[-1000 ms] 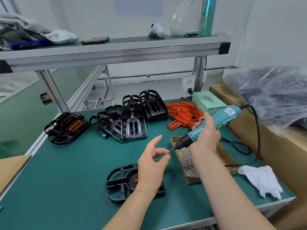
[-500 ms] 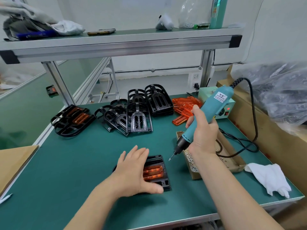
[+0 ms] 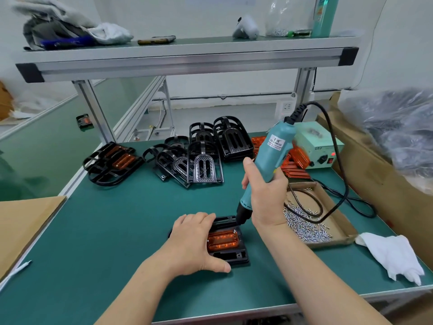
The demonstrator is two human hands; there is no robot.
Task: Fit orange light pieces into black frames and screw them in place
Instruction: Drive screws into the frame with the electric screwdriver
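Observation:
A black frame (image 3: 236,254) lies on the green mat near the front, with an orange light piece (image 3: 222,240) seated in it. My left hand (image 3: 192,240) presses flat on the frame's left part, fingers over its far edge and thumb along its near edge. My right hand (image 3: 264,195) grips a teal electric screwdriver (image 3: 269,156), held nearly upright. Its black tip (image 3: 241,220) touches the frame's far right corner, beside the orange piece.
A cardboard tray of screws (image 3: 311,221) sits right of the frame, with the screwdriver cord across it. Loose orange pieces (image 3: 295,163), empty black frames (image 3: 203,156) and finished frames (image 3: 112,160) lie at the back. A white cloth (image 3: 393,254) lies front right, the power box (image 3: 321,151) back right.
My left hand dropped from the screwdriver tip onto the frame and now holds it down. My right hand swung the screwdriver upright and lowered its tip onto the frame's far right corner.

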